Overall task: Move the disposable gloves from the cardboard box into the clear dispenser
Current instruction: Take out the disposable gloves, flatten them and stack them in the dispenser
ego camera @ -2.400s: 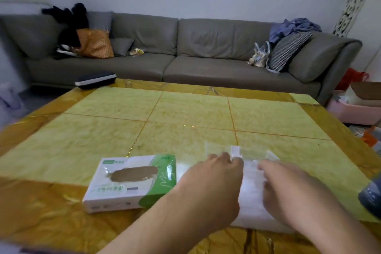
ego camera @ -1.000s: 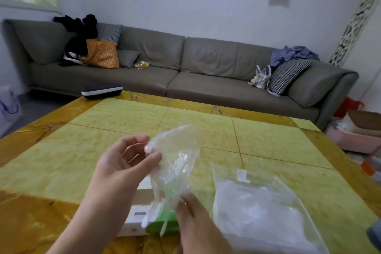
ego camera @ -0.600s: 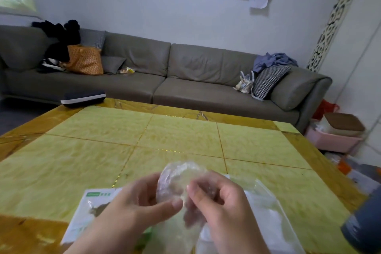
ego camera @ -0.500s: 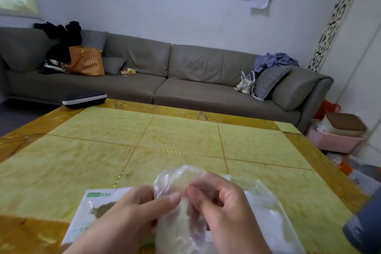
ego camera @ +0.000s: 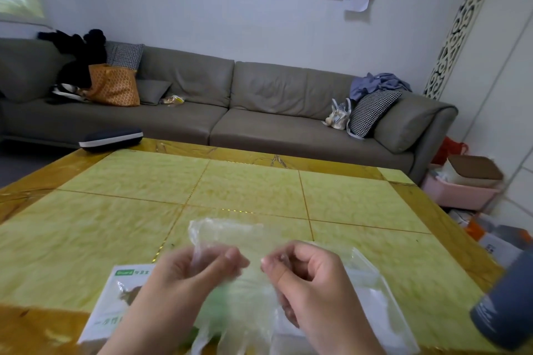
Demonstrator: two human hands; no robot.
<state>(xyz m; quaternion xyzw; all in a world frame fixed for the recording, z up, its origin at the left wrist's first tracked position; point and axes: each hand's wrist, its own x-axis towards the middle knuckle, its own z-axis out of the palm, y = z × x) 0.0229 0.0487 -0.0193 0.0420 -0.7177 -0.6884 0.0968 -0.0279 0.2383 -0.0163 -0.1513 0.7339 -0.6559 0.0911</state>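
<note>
A clear glove [ego camera: 230, 242] is held above the table [ego camera: 259, 190] by both hands.
It is pinched between the fingers of the left hand [ego camera: 184, 277] and the right hand [ego camera: 305, 282], over the box [ego camera: 115, 305] and the clear bag [ego camera: 375, 297].

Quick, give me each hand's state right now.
Left hand: pinches the upper edge of the clear disposable glove.
Right hand: pinches the same glove on its other side.
</note>
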